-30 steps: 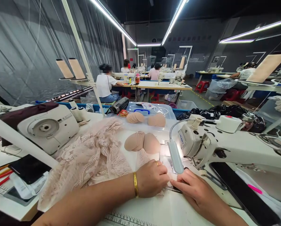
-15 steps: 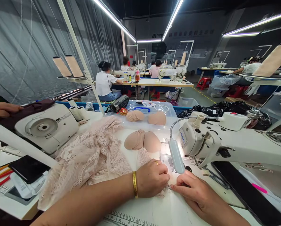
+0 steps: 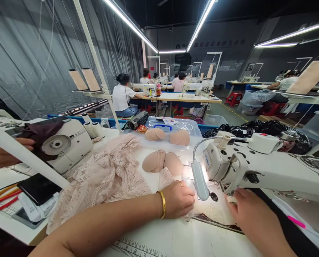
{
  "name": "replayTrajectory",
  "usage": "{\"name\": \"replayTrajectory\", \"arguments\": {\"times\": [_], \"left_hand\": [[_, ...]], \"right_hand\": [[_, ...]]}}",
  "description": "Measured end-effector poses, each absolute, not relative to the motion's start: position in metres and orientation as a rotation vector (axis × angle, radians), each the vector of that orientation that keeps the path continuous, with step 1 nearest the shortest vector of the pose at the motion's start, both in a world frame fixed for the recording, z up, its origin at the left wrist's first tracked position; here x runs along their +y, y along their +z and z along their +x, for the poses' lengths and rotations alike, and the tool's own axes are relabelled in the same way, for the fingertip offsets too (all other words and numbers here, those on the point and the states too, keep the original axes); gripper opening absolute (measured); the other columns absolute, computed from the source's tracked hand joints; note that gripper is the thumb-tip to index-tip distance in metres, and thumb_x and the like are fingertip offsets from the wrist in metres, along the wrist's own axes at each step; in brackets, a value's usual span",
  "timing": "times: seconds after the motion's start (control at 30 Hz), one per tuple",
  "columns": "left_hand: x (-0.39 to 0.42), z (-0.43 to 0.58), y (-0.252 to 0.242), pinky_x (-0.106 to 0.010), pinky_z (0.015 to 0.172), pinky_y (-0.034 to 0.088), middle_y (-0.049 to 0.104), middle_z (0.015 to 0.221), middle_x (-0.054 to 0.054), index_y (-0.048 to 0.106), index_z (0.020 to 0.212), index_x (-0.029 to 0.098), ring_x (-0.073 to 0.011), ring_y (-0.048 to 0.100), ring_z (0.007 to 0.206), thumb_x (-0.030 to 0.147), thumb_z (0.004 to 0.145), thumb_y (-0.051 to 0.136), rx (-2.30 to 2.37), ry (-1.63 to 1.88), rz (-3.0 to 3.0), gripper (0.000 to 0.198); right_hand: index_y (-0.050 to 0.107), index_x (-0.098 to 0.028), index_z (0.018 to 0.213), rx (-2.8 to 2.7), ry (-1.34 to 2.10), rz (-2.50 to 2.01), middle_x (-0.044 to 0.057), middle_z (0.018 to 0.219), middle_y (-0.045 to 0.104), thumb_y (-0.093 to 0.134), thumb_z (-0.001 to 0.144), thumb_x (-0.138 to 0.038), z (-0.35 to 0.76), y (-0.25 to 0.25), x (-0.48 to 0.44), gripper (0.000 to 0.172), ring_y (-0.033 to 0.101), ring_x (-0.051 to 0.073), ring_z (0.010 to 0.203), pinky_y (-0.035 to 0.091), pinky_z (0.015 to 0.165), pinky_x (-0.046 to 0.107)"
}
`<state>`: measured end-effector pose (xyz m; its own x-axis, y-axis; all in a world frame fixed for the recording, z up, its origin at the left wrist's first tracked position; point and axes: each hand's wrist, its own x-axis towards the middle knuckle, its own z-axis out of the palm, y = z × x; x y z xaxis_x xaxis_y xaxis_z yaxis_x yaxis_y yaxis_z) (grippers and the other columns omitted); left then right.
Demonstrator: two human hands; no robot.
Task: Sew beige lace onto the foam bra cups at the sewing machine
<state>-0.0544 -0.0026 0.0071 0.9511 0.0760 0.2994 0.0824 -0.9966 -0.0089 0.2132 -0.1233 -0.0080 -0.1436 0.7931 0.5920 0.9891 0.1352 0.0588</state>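
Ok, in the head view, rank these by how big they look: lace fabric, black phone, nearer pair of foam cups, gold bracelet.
1. lace fabric, by far the largest.
2. black phone and foam cups: they look alike, so unranked.
3. gold bracelet, smallest.

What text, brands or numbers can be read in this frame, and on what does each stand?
"YIN": white letters on the far wall, cut off by the light strip.
Red characters beside them: too blurred to read.
Blue label on the sewing machine head: too blurred to read.
Ruler markings nearest the camera: too small to read.
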Motion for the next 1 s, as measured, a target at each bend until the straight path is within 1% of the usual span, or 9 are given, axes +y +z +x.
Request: {"name": "replayTrajectory", "arguments": {"times": [0.07,0.1,0.2,0.27,0.37,0.53,0.8,0.93,1.0], "left_hand": [[0.004,-0.047,0.007,-0.034,0.084,0.047,0.068,0.089,-0.004,0.06,0.083,0.018,-0.0177,0.06,0.083,0.027,0.101,0.054,-0.101,-0.449,-3.073,0.02],[0.006,-0.043,0.008,-0.034,0.085,0.047,0.069,0.089,-0.004,0.059,0.082,0.018,-0.0182,0.061,0.084,0.028,0.101,0.054,-0.095,-0.437,-3.068,0.022],[0.012,-0.037,0.009,-0.036,0.084,0.046,0.07,0.089,-0.003,0.059,0.08,0.018,-0.019,0.062,0.083,0.03,0.101,0.054,-0.087,-0.424,-3.06,0.025],[0.014,-0.035,0.009,-0.037,0.084,0.047,0.07,0.09,-0.003,0.06,0.08,0.018,-0.0195,0.062,0.084,0.031,0.101,0.055,-0.08,-0.432,-3.064,0.025],[0.014,-0.036,0.008,-0.037,0.086,0.047,0.07,0.09,-0.004,0.06,0.082,0.018,-0.0197,0.063,0.084,0.031,0.101,0.055,-0.077,-0.447,-3.074,0.024],[0.016,-0.036,0.007,-0.038,0.092,0.048,0.07,0.092,-0.004,0.062,0.088,0.019,-0.0194,0.063,0.088,0.029,0.102,0.055,-0.1,-0.437,-3.1,0.018],[0.022,-0.032,0.004,-0.037,0.096,0.047,0.074,0.099,-0.003,0.064,0.089,0.02,-0.0179,0.065,0.091,0.028,0.102,0.054,-0.106,-0.486,-3.095,0.018],[0.023,-0.032,0.002,-0.037,0.097,0.048,0.074,0.095,-0.003,0.063,0.082,0.02,-0.017,0.064,0.088,0.028,0.102,0.055,-0.104,-0.466,-3.097,0.023],[0.023,-0.031,0.003,-0.036,0.098,0.048,0.074,0.094,-0.003,0.064,0.082,0.02,-0.0173,0.064,0.089,0.029,0.101,0.056,-0.121,-0.431,-3.1,0.022]], "right_hand": [[0.053,-0.027,0.071,-1.957,-0.657,-1.74,0.005,0.067,0.055,0.046,0.102,-0.027,0.221,-0.007,-0.124,0.031,0.057,0.026,0.065,0.043,0.061,0.039],[0.054,-0.027,0.073,-1.955,-0.641,-1.729,0.006,0.072,0.058,0.048,0.102,-0.03,0.22,-0.006,-0.125,0.03,0.06,0.025,0.068,0.045,0.061,0.038],[0.065,-0.027,0.099,-2.078,-0.429,-1.589,0.004,0.085,0.065,0.047,0.105,-0.03,0.198,-0.009,-0.126,0.019,0.066,0.021,0.074,0.047,0.058,0.032],[0.065,-0.029,0.111,-2.183,-0.266,-1.499,0.001,0.08,0.063,0.043,0.106,-0.025,0.18,-0.012,-0.126,0.023,0.065,0.02,0.068,0.046,0.056,0.031],[0.065,-0.029,0.111,-2.225,-0.164,-1.459,0.0,0.077,0.061,0.04,0.106,-0.02,0.168,-0.013,-0.126,0.027,0.064,0.019,0.065,0.047,0.057,0.031],[0.064,-0.028,0.117,-2.232,-0.2,-1.41,-0.001,0.076,0.059,0.041,0.105,-0.019,0.174,-0.012,-0.123,0.028,0.063,0.018,0.063,0.046,0.053,0.03],[0.064,-0.03,0.109,-2.257,-0.126,-1.499,0.001,0.086,0.064,0.044,0.106,-0.023,0.179,-0.019,-0.123,0.022,0.065,0.017,0.073,0.051,0.059,0.029],[0.065,-0.031,0.119,-2.167,-0.164,-1.523,0.001,0.083,0.063,0.041,0.107,-0.025,0.172,-0.015,-0.125,0.028,0.062,0.018,0.069,0.047,0.054,0.029],[0.067,-0.032,0.115,-2.14,-0.17,-1.522,0.001,0.082,0.064,0.04,0.107,-0.025,0.17,-0.014,-0.126,0.028,0.061,0.018,0.068,0.045,0.051,0.029]]}}
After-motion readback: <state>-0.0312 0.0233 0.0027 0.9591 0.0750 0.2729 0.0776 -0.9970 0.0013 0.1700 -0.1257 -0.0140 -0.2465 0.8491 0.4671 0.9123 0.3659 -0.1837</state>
